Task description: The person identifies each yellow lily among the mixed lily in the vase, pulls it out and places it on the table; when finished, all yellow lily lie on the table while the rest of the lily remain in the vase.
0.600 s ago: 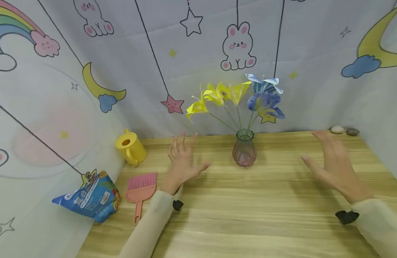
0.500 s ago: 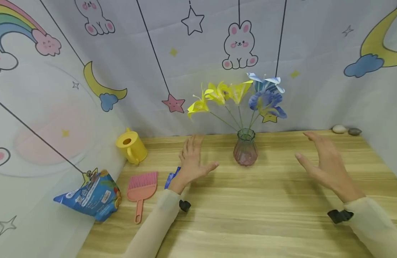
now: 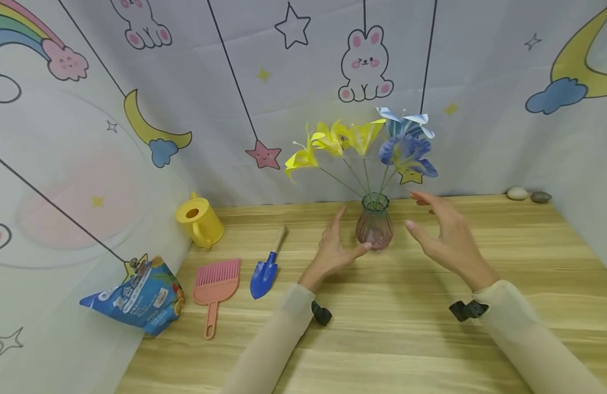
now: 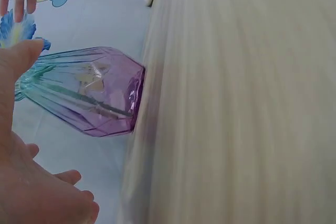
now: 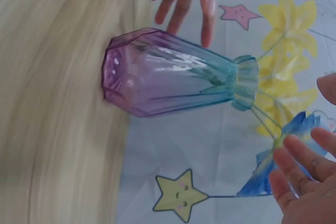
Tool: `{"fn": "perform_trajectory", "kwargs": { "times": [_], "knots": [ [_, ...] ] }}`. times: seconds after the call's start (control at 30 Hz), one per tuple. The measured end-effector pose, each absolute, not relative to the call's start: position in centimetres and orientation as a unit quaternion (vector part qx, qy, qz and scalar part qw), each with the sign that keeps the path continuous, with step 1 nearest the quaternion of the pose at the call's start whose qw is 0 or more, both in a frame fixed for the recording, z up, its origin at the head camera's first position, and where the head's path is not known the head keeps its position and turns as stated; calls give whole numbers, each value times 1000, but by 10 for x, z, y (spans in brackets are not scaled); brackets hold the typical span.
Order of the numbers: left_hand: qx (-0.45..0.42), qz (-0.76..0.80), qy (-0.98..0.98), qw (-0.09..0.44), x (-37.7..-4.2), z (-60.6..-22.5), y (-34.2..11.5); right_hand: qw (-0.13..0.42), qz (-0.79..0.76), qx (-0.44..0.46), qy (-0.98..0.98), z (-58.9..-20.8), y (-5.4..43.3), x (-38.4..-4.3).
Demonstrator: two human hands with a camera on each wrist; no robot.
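Observation:
A faceted glass vase [image 3: 375, 229], purple at its base and greenish-blue at its neck, stands upright on the wooden table. Yellow flowers [image 3: 333, 143] and blue flowers [image 3: 406, 150] rise from it on thin stems. Just left of the vase is my left hand [image 3: 331, 256], its fingers spread and its thumb in front of the glass; whether it touches cannot be told. My right hand [image 3: 450, 239] is held apart to the right of the vase, fingers loosely extended. In the right wrist view the vase [image 5: 168, 77] lies between both hands.
A small blue trowel [image 3: 265, 274], a pink dustpan-shaped brush [image 3: 217, 285] and a yellow watering can [image 3: 201, 223] are at the left. A blue packet [image 3: 143, 300] leans by the left wall. Two stones [image 3: 517, 193] sit at the back right.
Both hands have moved inward toward the vase, the left hand rightward and the right hand leftward. The trowel, earlier covered by the left hand and arm, now shows fully.

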State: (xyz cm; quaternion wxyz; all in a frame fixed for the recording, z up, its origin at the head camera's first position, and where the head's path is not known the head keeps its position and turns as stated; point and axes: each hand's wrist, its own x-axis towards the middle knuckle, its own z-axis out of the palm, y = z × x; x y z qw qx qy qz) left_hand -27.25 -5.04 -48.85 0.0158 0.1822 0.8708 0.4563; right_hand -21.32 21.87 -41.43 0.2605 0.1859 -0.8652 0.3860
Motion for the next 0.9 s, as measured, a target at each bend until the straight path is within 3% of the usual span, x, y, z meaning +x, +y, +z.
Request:
{"fn": "perform_trajectory", "kwargs": {
  "times": [0.37, 0.9],
  "knots": [
    [177, 534, 825, 43, -283, -508, -36, 262, 390, 224, -854, -404, 189, -234],
    [202, 491, 847, -9, -287, -520, -30, 232, 391, 248, -855, -388, 138, -271]
  ]
}}
